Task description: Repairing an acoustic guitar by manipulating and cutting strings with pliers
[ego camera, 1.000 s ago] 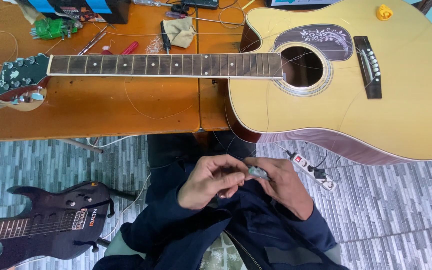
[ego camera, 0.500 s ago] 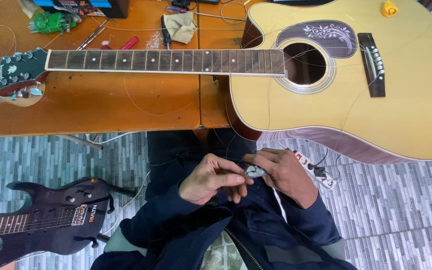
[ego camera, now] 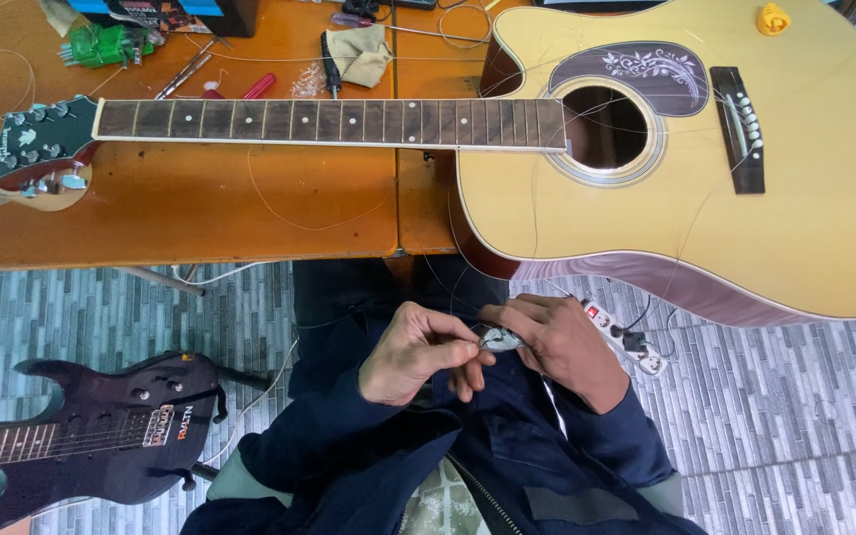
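Observation:
My left hand [ego camera: 418, 352] and my right hand [ego camera: 562, 342] meet over my lap, just below the table edge. Both pinch a small silvery grey object [ego camera: 499, 340] between their fingertips; what it is cannot be made out. Thin loose guitar strings trail from the hands up toward a yellow acoustic guitar [ego camera: 745, 198] lying flat on the orange wooden table [ego camera: 200, 208]. The guitar's neck [ego camera: 329, 121] points left and ends in a dark green headstock [ego camera: 37, 144]. Dark blue sleeves cover both my arms.
A dark purple electric guitar [ego camera: 101, 426] lies on the grey tiled floor at lower left. A white power strip [ego camera: 626, 337] sits on the floor by my right hand. Screwdrivers, a tan cloth [ego camera: 359, 54], a green item [ego camera: 101, 45] and coiled string are at the table's far edge.
The hands stay pinched together on the small object and have shifted slightly in the lap; the view has tilted a little. The guitars have not moved.

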